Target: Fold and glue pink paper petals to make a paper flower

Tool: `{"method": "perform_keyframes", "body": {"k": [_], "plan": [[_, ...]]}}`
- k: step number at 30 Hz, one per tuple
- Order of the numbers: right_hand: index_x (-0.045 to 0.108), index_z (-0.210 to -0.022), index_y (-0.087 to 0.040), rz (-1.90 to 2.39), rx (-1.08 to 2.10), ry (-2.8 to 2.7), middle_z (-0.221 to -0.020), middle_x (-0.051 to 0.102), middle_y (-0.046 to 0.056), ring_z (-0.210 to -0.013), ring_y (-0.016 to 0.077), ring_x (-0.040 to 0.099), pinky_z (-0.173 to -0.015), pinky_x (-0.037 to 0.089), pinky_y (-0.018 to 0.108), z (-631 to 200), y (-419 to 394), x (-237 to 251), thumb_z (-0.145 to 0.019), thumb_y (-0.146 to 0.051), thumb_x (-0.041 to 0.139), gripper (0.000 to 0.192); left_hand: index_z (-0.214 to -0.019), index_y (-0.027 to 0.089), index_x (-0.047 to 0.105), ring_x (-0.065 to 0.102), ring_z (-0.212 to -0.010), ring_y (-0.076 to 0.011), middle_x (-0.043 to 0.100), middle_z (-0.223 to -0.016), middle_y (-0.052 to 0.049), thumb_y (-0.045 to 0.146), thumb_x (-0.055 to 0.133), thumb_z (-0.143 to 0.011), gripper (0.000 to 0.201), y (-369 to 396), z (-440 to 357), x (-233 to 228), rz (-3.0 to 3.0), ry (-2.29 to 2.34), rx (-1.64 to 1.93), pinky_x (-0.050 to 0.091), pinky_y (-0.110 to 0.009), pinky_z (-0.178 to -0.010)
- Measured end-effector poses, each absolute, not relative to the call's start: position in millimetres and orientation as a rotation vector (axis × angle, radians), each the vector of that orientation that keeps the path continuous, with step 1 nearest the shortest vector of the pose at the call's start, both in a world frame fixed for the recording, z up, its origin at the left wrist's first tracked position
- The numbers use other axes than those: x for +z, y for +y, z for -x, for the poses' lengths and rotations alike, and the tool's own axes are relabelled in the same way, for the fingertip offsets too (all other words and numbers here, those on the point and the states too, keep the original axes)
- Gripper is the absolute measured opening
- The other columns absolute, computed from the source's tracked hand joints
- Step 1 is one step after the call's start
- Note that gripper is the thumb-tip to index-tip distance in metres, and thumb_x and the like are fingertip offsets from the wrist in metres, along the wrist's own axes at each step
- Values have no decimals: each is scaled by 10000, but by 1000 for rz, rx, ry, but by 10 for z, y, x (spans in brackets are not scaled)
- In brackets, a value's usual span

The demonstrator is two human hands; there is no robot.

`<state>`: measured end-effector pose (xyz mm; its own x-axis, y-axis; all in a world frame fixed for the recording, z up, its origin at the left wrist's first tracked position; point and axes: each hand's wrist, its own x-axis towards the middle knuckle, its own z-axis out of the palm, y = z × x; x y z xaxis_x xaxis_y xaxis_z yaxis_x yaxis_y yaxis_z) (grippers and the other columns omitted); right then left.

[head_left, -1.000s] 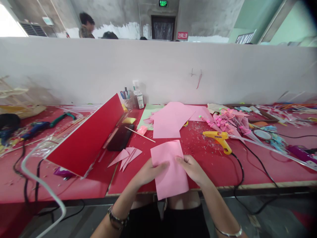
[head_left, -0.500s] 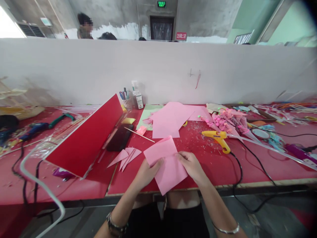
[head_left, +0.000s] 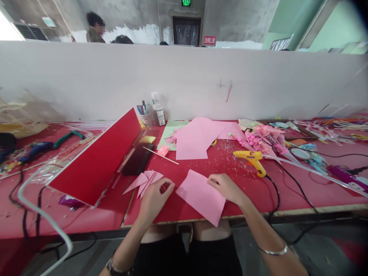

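Pinching the top edge of the pink paper point(head_left: 202, 196) lying at the desk point(head_left: 250, 191) front, your right hand point(head_left: 227, 187) is holding it; your left hand point(head_left: 154, 199), fingers curled loosely, is hovering beside it. The green sign point(head_left: 186, 3) overhead reads "EXIT".

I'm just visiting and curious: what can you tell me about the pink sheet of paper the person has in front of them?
The pink paper is a plain, thin, matte sheet with no print, roughly four-sided with straight edges. It lies flat and skewed on the red table, one corner jutting past the near edge. The right hand pinches its upper right part. The left hand is just off its left corner, apart from it, fingers curled.
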<state>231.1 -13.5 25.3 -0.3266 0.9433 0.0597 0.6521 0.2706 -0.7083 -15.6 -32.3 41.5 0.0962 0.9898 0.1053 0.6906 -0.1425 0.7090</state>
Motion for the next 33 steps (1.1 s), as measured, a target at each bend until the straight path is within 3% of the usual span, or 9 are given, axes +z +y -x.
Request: {"method": "perform_keyframes", "body": {"k": [2,5,10,21,26,33], "plan": [[502,-593,-157,1457,746,-2192,-537,486,-19,-517,96,421,-487,207,212,-2332,-72,228,-807,-307,431,272,-812,180,555,542,-638,-157,581,-749,-20,331,453,-787,184,-361,114,459,-2083,1754,817,392,-246,-574],[526,-666,-159,1420,684,-2381,-547,493,-25,-502,84,405,-475,195,202,-2303,36,223,-816,-332,435,246,-931,190,550,548,-818,-178,578,-927,-52,259,403,-820,197,-418,-74,455,-2403,1476,656,415,-262,-694],[533,-657,-160,1336,673,-2552,-539,502,-37,-501,70,405,-478,205,184,-2210,197,276,-809,-374,463,271,-1181,166,426,473,-1039,-235,519,-1148,-91,196,444,-791,391,-404,-386,217,-2722,1225,327,388,-354,-854],[555,-766,-186,1628,349,-2522,-662,606,24,-605,135,538,-492,209,220,-2176,126,203,-834,-412,423,270,-1273,192,335,337,-1211,-186,366,-1345,-36,355,377,-835,469,-348,-375,128,-2734,1304,245,266,-353,-991],[540,-807,-205,1711,209,-2524,-707,628,16,-650,143,575,-503,226,225,-2163,47,194,-861,-385,384,244,-1301,229,298,321,-1225,-212,342,-1359,-26,574,400,-758,651,-259,-232,163,-2680,1316,225,196,-388,-1018],[530,-823,-186,1833,52,-2499,-748,623,31,-660,144,570,-517,268,229,-2234,-30,205,-874,-296,374,198,-1333,215,242,270,-1255,-218,276,-1386,-35,632,385,-723,753,-209,44,187,-2641,1389,144,164,-387,-1025]]}}
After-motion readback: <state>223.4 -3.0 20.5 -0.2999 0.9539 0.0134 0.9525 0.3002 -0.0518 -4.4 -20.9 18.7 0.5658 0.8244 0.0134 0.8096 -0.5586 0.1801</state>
